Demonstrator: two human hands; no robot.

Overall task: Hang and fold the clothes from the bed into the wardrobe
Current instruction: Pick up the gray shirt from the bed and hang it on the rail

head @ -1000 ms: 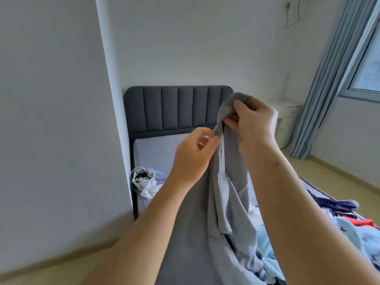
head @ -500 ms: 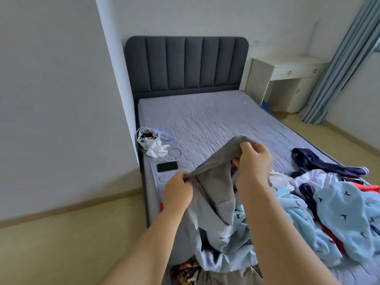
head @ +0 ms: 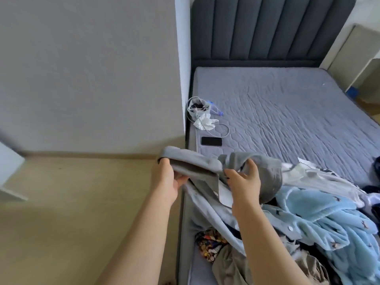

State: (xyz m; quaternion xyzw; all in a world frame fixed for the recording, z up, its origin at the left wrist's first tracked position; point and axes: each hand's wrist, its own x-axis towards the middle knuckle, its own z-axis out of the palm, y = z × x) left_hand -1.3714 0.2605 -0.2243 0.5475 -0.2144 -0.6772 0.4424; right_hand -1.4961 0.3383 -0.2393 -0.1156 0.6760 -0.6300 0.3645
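Note:
A grey garment point(head: 197, 163) is stretched between my two hands over the near left edge of the bed point(head: 287, 112). My left hand point(head: 166, 177) grips its left end, which sticks out past the mattress edge. My right hand point(head: 244, 179) holds the bunched middle part, fingers curled into the cloth. The garment's lower part hangs down onto a pile of clothes, with a light blue fleece piece point(head: 320, 219) on top. The wardrobe is not in view.
A black phone point(head: 211, 141), a white cable and a small open pouch point(head: 198, 109) lie near the bed's left edge. A wall corner point(head: 182, 64) juts out beside the dark padded headboard point(head: 273, 27). Wooden floor point(head: 72, 212) lies to the left; a white desk point(head: 353, 56) stands at far right.
The view tilted down and my hands lowered the grey garment from head height to just above the bed. My hands moved apart, spreading the cloth sideways.

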